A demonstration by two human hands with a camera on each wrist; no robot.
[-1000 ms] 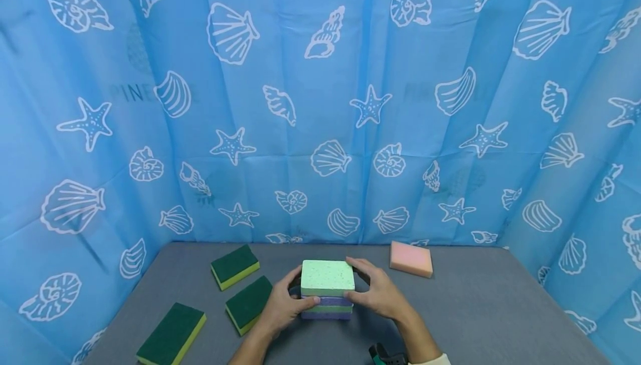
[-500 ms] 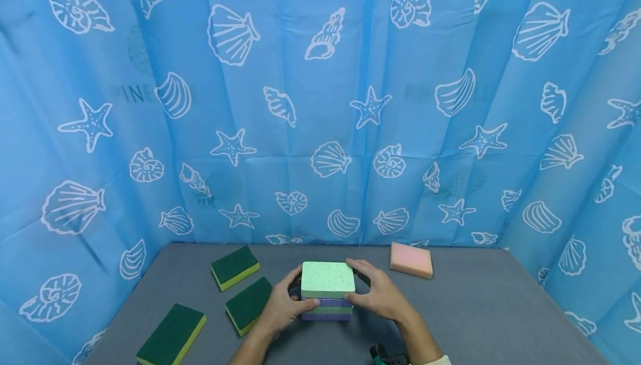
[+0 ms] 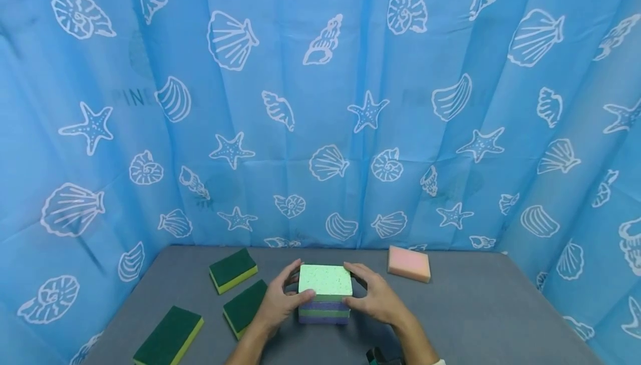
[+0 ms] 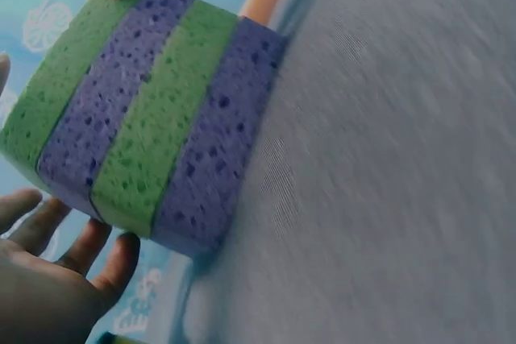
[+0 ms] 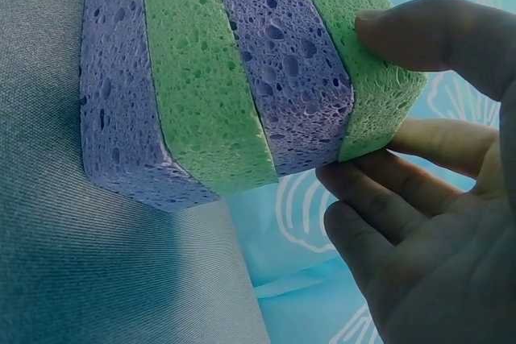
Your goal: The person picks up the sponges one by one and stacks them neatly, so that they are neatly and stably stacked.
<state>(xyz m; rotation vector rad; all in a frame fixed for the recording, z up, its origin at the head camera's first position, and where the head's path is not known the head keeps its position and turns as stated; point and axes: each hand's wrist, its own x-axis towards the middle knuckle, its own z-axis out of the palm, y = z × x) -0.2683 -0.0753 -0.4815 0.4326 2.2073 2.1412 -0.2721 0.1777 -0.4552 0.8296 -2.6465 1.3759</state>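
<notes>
Stack of four green & purple cellulose sponges point(image 3: 324, 296) mid grey tabletop point(image 3: 476, 309). Left hand point(image 3: 277, 304) & right hand point(image 3: 376, 300) clasping opp. sides, fingers point(image 5: 419, 34) curled round top sponge edges, prob. squaring the stack.

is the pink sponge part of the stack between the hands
No, the pink sponge lies flat by itself on the grey table, apart from the stack and to its right.

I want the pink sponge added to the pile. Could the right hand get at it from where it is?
Probably yes. The right hand rests on the sponge stack, and the pink sponge lies alone on the grey table just beyond it, nothing between.
</notes>
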